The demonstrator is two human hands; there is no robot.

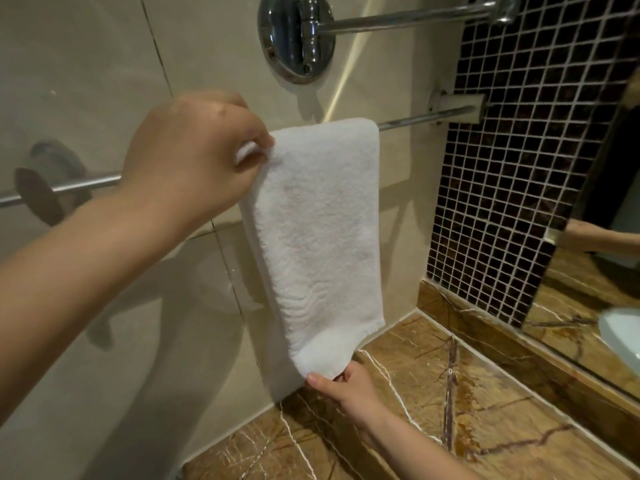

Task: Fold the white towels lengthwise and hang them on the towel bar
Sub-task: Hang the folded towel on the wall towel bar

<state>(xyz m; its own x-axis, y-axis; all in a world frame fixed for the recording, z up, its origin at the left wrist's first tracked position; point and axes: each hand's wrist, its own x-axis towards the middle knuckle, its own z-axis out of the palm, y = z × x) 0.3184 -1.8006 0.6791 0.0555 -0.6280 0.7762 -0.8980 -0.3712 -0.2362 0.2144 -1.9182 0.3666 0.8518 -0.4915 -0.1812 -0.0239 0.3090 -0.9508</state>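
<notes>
A white terry towel [311,230], folded into a narrow strip, hangs over the thin chrome towel bar [422,116] on the beige tiled wall, near the middle of the view. The left hand [187,157], at the towel's 10 o'clock, has its fingers [256,133] curled and pinching the upper left edge beside the bar. The right hand [346,389], at 6 o'clock, pinches the towel's bottom corner between thumb and fingers. The brown veined marble counter [485,393] lies at 5 o'clock, the dark mosaic tile wall [519,168] at 3 o'clock, and a round chrome wall fitting [294,36] at 12 o'clock.
</notes>
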